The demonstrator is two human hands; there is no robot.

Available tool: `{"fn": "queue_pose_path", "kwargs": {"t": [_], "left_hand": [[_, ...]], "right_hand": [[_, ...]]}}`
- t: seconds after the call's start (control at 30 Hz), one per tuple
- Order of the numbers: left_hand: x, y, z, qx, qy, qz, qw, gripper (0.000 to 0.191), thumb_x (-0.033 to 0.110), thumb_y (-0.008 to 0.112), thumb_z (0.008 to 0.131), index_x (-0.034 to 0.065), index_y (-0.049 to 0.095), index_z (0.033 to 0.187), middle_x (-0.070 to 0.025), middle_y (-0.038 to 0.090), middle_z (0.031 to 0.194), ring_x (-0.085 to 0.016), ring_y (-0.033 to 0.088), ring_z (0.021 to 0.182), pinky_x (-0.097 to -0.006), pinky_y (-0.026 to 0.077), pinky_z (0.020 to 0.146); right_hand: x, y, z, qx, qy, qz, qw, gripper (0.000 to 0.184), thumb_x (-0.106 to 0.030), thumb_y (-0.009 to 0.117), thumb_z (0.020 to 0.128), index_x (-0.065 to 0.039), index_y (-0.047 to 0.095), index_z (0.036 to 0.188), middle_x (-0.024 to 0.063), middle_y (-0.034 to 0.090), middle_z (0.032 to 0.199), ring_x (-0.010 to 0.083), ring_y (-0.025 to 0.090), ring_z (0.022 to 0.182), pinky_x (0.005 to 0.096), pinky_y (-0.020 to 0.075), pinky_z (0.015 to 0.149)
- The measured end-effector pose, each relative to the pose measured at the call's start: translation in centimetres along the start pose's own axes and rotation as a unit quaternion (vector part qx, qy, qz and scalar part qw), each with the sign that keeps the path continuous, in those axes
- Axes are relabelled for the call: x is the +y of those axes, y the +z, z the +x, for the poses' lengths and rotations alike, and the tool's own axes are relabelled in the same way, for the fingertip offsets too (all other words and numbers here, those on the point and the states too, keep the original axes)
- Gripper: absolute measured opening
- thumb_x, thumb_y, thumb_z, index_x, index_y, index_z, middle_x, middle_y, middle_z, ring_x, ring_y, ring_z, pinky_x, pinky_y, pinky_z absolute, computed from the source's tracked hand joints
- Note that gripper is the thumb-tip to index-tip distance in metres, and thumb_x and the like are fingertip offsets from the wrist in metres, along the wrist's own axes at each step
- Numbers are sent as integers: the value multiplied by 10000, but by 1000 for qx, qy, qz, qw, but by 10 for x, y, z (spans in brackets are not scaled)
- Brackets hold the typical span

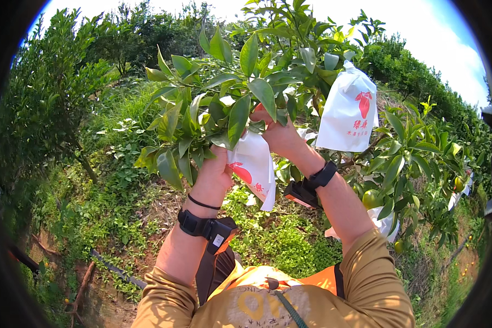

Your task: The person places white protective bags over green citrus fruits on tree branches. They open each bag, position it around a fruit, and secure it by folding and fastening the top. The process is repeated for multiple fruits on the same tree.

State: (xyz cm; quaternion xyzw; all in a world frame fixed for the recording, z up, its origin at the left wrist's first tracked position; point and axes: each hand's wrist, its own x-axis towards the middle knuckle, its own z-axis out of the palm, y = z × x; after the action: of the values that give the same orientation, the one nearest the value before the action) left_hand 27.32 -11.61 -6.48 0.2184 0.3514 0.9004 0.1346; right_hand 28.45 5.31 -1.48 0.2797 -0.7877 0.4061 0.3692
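A white fruit bag [252, 164] with a red fruit print hangs between my hands under a leafy citrus branch [213, 102]. My left hand [218, 163] is at the left side of the bag's upper part, its fingers mostly covered by leaves and the bag. With bent fingers, my right hand [279, 132] grips at the gathered top of the same bag; leaves hide part of the fingertips. Whatever the bag contains is out of sight. Just right of my right hand hangs another white bag [347, 110], closed at its neck and bearing red print.
Green-yellow citrus fruit [371, 199] and a partly hidden white bag [384, 223] hang low on the right. A dark hose [117, 270] runs along the weedy slope at lower left, near a bare branch [84, 287]. Another leafy tree [49, 102] stands at left.
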Motion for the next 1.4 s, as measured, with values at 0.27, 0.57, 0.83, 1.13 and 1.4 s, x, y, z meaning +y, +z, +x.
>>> {"fn": "queue_pose_path", "kwargs": {"t": [0.27, 0.57, 0.83, 1.13, 1.4], "left_hand": [[-10, -15, 27, -55, 21, 22, 998, 325, 87, 722, 839, 33, 631, 1146, -81, 672, 1072, -206, 650, 967, -359, 527, 857], [-16, 8, 7, -79, 129, 26, 988, 337, 59, 743, 815, 35, 647, 1138, -48, 668, 1059, -164, 631, 959, -328, 512, 852], [-10, 22, -14, -89, 238, 89, 963, 195, 188, 652, 892, 47, 677, 1024, -22, 665, 966, -109, 600, 877, -283, 476, 774], [-40, 5, 12, -235, -97, -380, 890, 288, 174, 568, 965, 31, 529, 1212, -49, 599, 1074, -109, 568, 964, -249, 472, 852], [-37, -12, -18, -250, -44, -391, 885, 343, 199, 572, 973, 8, 508, 1250, -76, 630, 1110, -154, 618, 1017, -301, 516, 897]], "right_hand": [[16, -18, -3, -90, 57, 64, 992, 232, -63, 620, 885, -45, 622, 1116, 87, 686, 1010, 176, 634, 905, 319, 482, 829], [-3, -47, 17, -223, 221, 79, 946, 197, -98, 628, 905, -37, 690, 1081, 5, 705, 1006, 49, 616, 870, 242, 498, 791], [-45, -36, 20, -141, 273, 107, 945, 209, -160, 697, 825, -31, 693, 989, 23, 677, 933, 121, 598, 826, 293, 481, 767], [-63, -27, 17, -120, 194, -241, 943, 261, -241, 684, 867, 6, 663, 949, 37, 647, 768, 87, 565, 679, 264, 458, 623], [-64, -36, 19, -78, 260, -125, 954, 176, -112, 670, 859, 23, 661, 970, 0, 612, 764, 73, 552, 669, 253, 425, 562]]}}
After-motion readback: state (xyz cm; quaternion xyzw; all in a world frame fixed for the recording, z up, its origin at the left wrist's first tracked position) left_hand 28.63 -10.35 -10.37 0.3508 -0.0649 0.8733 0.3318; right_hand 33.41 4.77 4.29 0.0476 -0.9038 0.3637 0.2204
